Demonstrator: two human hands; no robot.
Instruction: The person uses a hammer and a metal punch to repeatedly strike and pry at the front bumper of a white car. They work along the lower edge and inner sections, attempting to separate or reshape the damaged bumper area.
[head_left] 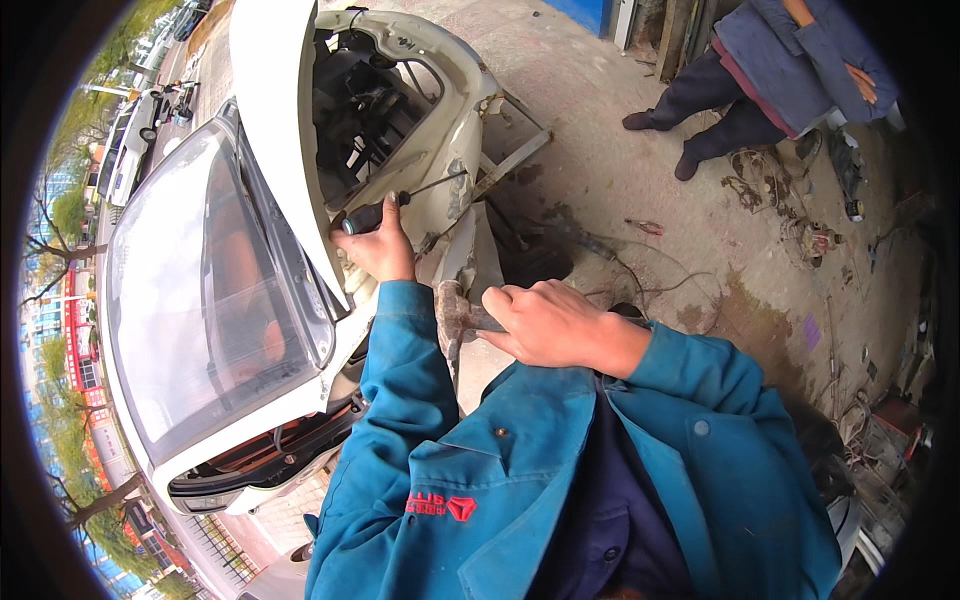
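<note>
A white car [250, 429] fills the left of the frame, its bonnet [275, 95] raised at upper centre-left above the windscreen [200, 300]. Another person [745, 85] stands at upper right. Right of the bonnet, the cream front-end panel [455, 140] surrounds the exposed engine bay [350, 115], with a metal stand [518, 163] beside it.

At frame centre, the right hand [555, 325] is closed around the handle of what looks like a hammer [454, 312], its rusty head just below the panel. Up and left of that, the left hand [382, 248] is wrapped around a dark-handled screwdriver [370, 218]; the shaft slants up and right to the panel. Whether the tip bears on the metal, I cannot tell.

For good control, I'd seat the tip firmly, keep the shaft steady, hold the left thumb and knuckles clear of the hammer's path, and favour short, square taps on the handle's end.
</note>
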